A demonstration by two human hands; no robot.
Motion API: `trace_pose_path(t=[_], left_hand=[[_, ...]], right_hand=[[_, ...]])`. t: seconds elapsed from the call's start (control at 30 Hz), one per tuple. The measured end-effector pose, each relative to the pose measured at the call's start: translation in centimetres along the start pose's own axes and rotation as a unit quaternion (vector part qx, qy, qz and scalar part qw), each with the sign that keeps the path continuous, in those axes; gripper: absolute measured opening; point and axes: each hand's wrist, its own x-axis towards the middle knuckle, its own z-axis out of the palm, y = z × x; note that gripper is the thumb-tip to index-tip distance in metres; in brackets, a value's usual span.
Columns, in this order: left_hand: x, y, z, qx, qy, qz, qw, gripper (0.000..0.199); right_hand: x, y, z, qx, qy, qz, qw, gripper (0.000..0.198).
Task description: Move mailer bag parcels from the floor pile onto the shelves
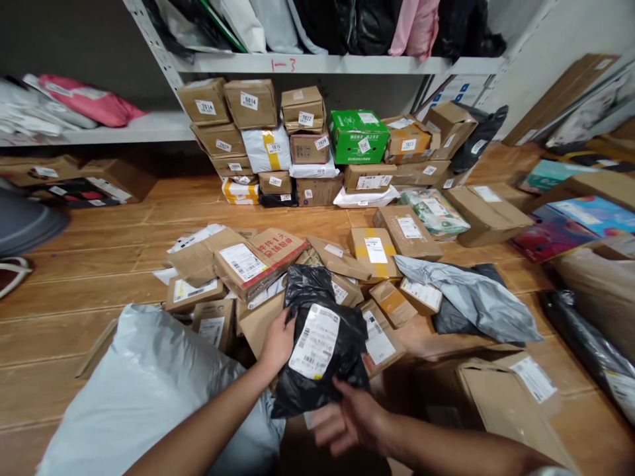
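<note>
A black plastic mailer bag (347, 337) with a white shipping label (314, 341) hangs over a heap of cardboard parcels. My left hand (279, 340) is closed on its left edge, the fingers curled behind the plastic. At the lower right edge of the bag is my right hand (350, 416), its thumb at the plastic and its other fingers apart, somewhat blurred. Beyond the bag lies a flat carton with red print (278, 248). A big pale grey bag (163, 390) sits beside my left forearm.
Stacked numbered boxes, including a green box (360, 135), stand under a white shelf (337, 64). Grey plastic packaging (461, 291) lies right of the heap. Nearer, an opened-looking carton (506, 410) stands by my right forearm. More parcels line the right side of the wooden floor (124, 244).
</note>
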Motion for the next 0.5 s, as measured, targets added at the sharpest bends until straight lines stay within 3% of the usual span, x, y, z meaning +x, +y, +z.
trace_pose_path(t=[0.03, 0.07, 0.13, 0.17, 0.2, 0.23, 0.27, 0.33, 0.4, 0.47, 0.5], left_hand=[[0.2, 0.5, -0.2, 0.034, -0.030, 0.021, 0.999, 0.031], [0.4, 1.1, -0.3, 0.068, -0.061, 0.046, 0.995, 0.036], [0.8, 2.6, -0.2, 0.118, -0.122, 0.097, 0.981, 0.047], [1.1, 3.4, 0.1, 0.131, -0.152, 0.120, 0.972, 0.046], [1.4, 4.2, 0.4, 0.136, -0.182, 0.139, 0.964, 0.043], [1.7, 4.9, 0.8, 0.132, -0.202, 0.155, 0.958, 0.037], [2.0, 5.6, 1.1, 0.121, -0.209, 0.167, 0.956, 0.029], [2.3, 6.3, 1.3, 0.073, -0.150, 0.180, 0.969, 0.016], [2.3, 6.0, 1.1, 0.036, -0.007, 0.175, 0.984, 0.021], [1.6, 4.5, 0.7, 0.024, 0.129, 0.123, 0.984, 0.032], [1.1, 3.4, 0.7, 0.013, 0.153, 0.072, 0.986, 0.038]], right_hand=[[-1.1, 0.2, 0.5, -0.103, -0.050, 0.015, 0.993, 0.057], [-2.0, -0.1, 0.8, -0.208, -0.065, -0.022, 0.976, 0.054], [-3.0, -1.9, 0.6, -0.356, 0.029, -0.229, 0.905, 0.036], [-2.8, -3.1, 0.2, -0.380, 0.106, -0.340, 0.854, 0.041], [-2.1, -4.4, -0.4, -0.378, 0.169, -0.417, 0.809, 0.062], [-0.9, -5.5, -1.1, -0.362, 0.206, -0.454, 0.788, 0.083], [0.5, -6.3, -1.8, -0.334, 0.222, -0.458, 0.793, 0.096], [3.6, -6.7, -3.2, -0.246, 0.211, -0.399, 0.858, 0.089], [6.1, -5.8, -4.4, -0.130, 0.200, -0.324, 0.916, 0.069], [7.7, -4.6, -5.3, -0.026, 0.214, -0.283, 0.935, 0.063], [8.2, -4.1, -5.6, 0.010, 0.226, -0.276, 0.934, 0.062]])
